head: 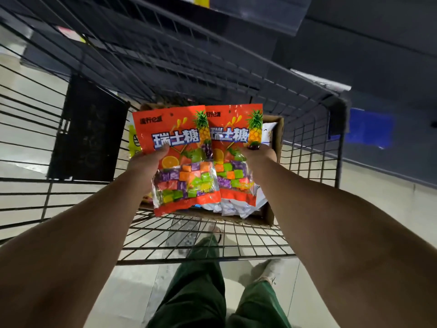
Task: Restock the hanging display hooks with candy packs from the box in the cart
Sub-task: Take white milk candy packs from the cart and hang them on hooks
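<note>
Two candy packs are held up side by side in the middle of the frame, one in each hand. The left hand point(147, 163) holds the left candy pack point(179, 159) by its left edge, with the thumb lying flat across the front and the other fingers hidden behind. The right hand point(259, 155) holds the right candy pack point(236, 155) by its right edge, with the thumb pressed on the front near the grape picture; its other fingers are hidden too. Both packs stand upright, and the left one overlaps the edge of the right one a little. Each pack is red and orange, with a pineapple at the top corner and a clear window showing purple, green, orange and pink sweets. Both bare arms reach forward from the bottom corners of the frame and come close together at the hands. Under the packs sits a brown box point(276, 136) inside the wire cart point(312, 143), with white packets point(234, 208) in it near the lower middle of the frame. A yellow pack point(133, 140) peeks out just left of the left hand. At the bottom of the frame are green trousers point(201, 292) and a pale shoe point(272, 269) on the light floor. Dark shelves point(354, 43) fill the upper right.
</note>
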Demonstrator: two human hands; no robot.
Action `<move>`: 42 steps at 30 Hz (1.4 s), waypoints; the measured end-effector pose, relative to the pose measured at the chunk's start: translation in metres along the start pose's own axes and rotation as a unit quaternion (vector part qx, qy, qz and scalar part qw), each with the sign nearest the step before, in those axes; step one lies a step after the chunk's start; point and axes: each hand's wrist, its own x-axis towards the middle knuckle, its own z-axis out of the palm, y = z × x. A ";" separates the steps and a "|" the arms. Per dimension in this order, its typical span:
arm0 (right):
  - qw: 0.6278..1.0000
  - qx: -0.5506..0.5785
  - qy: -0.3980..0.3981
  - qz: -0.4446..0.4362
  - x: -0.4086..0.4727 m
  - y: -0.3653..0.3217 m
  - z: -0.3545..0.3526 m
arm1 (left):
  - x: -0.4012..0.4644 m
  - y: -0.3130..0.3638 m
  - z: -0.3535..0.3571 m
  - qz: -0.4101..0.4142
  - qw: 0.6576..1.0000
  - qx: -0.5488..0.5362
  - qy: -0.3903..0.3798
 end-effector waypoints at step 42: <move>0.782 0.523 0.313 -0.130 -0.155 0.371 -0.722 | -0.578 -0.074 0.622 0.388 0.804 0.227 -0.390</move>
